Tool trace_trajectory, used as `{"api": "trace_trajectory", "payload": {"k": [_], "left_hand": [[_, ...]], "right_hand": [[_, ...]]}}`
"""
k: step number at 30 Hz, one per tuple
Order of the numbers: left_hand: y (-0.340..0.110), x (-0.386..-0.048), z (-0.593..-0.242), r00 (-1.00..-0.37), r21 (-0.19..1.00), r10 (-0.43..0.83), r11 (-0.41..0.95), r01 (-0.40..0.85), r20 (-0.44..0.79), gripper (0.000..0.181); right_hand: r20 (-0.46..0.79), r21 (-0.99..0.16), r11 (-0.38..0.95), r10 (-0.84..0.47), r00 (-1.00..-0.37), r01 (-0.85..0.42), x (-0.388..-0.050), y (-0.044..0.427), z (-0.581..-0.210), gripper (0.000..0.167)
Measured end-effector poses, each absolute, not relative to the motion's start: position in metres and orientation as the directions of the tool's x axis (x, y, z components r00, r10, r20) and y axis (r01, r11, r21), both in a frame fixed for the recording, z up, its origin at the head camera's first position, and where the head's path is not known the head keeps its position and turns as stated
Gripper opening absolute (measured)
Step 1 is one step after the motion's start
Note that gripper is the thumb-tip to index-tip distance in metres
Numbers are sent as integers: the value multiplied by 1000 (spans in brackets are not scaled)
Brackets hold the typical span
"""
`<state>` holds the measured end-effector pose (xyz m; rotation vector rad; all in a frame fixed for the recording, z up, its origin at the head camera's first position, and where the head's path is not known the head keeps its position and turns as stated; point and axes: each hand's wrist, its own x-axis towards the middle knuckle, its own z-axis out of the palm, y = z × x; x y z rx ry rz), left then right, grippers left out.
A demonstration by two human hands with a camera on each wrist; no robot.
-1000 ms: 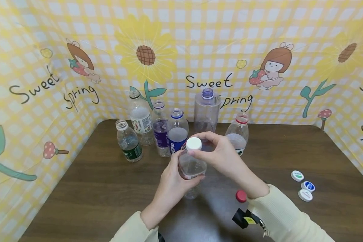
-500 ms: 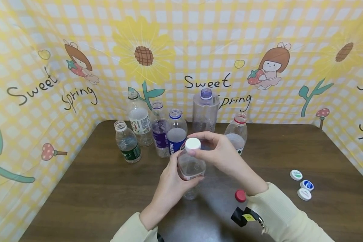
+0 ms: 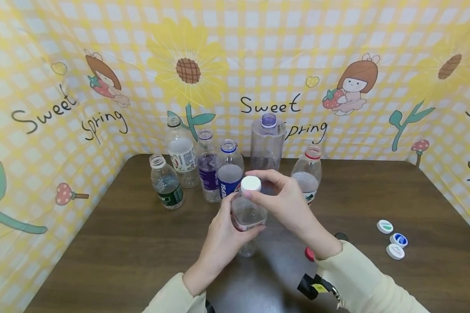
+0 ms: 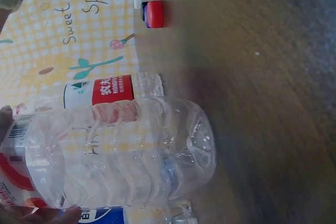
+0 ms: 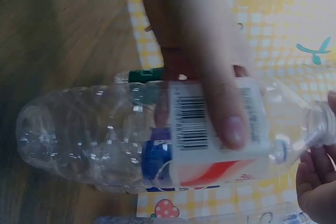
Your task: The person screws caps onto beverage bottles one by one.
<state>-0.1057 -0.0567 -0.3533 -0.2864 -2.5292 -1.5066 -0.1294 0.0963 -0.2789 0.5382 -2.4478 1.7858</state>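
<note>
A clear plastic bottle [image 5: 100,129] with a white and red label stands upright between my hands in the head view. My left hand [image 3: 225,230] grips it round the label, with the thumb lying across the barcode in the right wrist view. On its mouth sits a white cap [image 3: 251,183], which my right hand [image 3: 287,200] pinches between thumb and fingers. The right fingers [image 5: 317,177] show at the neck in the right wrist view. Part of the bottle's lower body is hidden behind the left hand in the head view.
Behind are several uncapped bottles, including a green-labelled one [image 3: 167,182], a Pepsi bottle [image 3: 229,171], a large purple-tinted one [image 3: 267,143] and a red-rimmed one [image 3: 307,176]. White and blue caps [image 3: 395,251] lie right. A red cap [image 3: 309,254] and a dark cap [image 3: 341,236] lie beside the right wrist.
My right wrist has shifted slightly left, covering part of the red cap and revealing the dark cap. Both hands keep their hold on the bottle and white cap.
</note>
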Motion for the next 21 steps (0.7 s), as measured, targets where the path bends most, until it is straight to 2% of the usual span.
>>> {"api": "trace_trajectory", "payload": {"k": [8, 21], "left_hand": [[-56, -106, -352, -971, 863, 81, 445, 237, 225, 89], [-53, -104, -353, -968, 833, 54, 498, 240, 246, 82]], "right_hand": [[255, -920, 246, -218, -942, -306, -128, 95, -279, 40], [250, -898, 285, -298, -921, -336, -128, 105, -276, 49]]}}
